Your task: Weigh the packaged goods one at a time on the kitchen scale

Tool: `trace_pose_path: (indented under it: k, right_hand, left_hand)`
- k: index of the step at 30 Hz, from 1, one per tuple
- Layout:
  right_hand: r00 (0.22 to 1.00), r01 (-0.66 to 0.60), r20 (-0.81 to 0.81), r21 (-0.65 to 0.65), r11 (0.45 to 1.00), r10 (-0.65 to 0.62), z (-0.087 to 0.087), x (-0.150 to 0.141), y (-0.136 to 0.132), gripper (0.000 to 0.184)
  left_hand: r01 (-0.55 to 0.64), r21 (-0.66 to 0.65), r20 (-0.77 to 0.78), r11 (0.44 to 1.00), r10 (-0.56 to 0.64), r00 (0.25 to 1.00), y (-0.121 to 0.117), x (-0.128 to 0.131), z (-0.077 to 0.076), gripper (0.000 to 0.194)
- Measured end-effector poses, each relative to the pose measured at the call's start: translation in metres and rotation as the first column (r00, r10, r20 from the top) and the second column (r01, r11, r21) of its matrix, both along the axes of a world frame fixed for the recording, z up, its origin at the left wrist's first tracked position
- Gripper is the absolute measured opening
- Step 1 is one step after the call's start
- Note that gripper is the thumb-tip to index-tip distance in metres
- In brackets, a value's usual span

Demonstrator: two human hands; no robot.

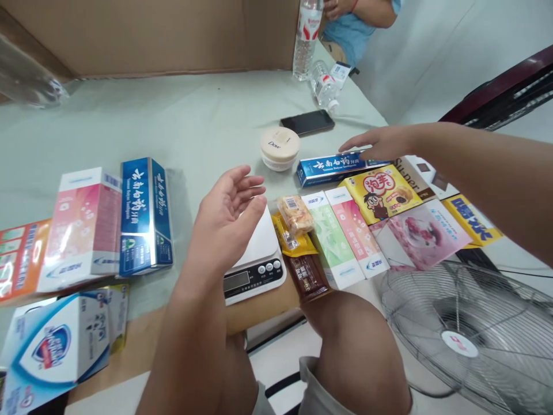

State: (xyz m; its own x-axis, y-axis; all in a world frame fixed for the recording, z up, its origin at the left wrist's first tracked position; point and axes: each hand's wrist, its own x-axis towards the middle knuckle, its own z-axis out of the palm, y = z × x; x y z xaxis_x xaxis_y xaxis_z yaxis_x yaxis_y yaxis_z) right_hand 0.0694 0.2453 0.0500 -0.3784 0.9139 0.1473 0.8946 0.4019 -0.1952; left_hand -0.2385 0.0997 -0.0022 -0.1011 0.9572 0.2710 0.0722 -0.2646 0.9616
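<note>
Blue toothpaste box [329, 167], partly covered by right grip [380, 142]

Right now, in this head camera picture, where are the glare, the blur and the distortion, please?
Head view: glare streaks the blue toothpaste box on the left side; the right hand looks slightly soft, perhaps from motion; the clear plastic item at the upper left edge is smeared; the fan appears stretched toward the lower right corner, probably by the wide lens.
</note>
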Motion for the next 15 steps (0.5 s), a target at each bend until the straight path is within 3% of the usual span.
trace_pose_path:
  k: [4, 10, 15]
  right_hand:
    - [0.999, 0.007, 0.045, -0.072, 0.997, -0.004, -0.002, 0.003, 0.009, 0.042]
    - [0.971, 0.012, 0.231, -0.307, 0.952, 0.062, 0.005, 0.015, 0.047, 0.047]
    - [0.965, 0.023, 0.254, -0.332, 0.943, 0.065, 0.003, 0.023, 0.053, 0.052]
  left_hand:
    - [-0.015, -0.003, -0.001, 1.000, 0.015, 1.000, 0.000, -0.002, -0.001, 0.048]
    - [-0.029, -0.003, -0.012, 1.000, 0.029, 0.999, -0.002, -0.003, 0.001, 0.046]
    - [-0.051, 0.022, -0.002, 0.998, 0.051, 0.999, -0.004, -0.008, 0.003, 0.042]
